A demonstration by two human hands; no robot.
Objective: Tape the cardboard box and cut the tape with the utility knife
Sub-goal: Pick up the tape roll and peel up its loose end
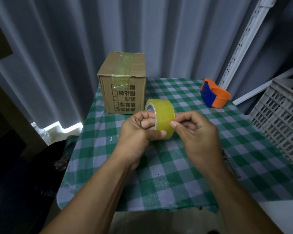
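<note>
One roll in hand: the tape roll is held up off the surface, just in front of the cardboard box and nearer the person than it.
Left fingers: the left hand grips the roll, fingers hooked into the core and the thumb pressed on the lower outer face.
Right fingers: the right hand has thumb and forefinger pinched at the roll's right edge, seemingly picking at the tape end; whether any tape is caught between them I cannot tell.
Step in hand: judging by this, finding and lifting the free end, before any new tape goes on.
Next move calls for: a peeled end pulled out long enough, then carried forward to the box and pressed down along its seam.
Roll's axis: the core runs roughly left to right, tilted a little, open side facing left; the broad yellow band faces the camera.
Box: upright, printed front toward the person, its top seam running away from them and already carrying a strip of tape folded over the front edge.
Right of the box: an orange and blue dispenser-like tool, well apart from it.
Utility knife: none that I can make out.
Farther right of the box: a grey crate at the surface's edge.
</note>
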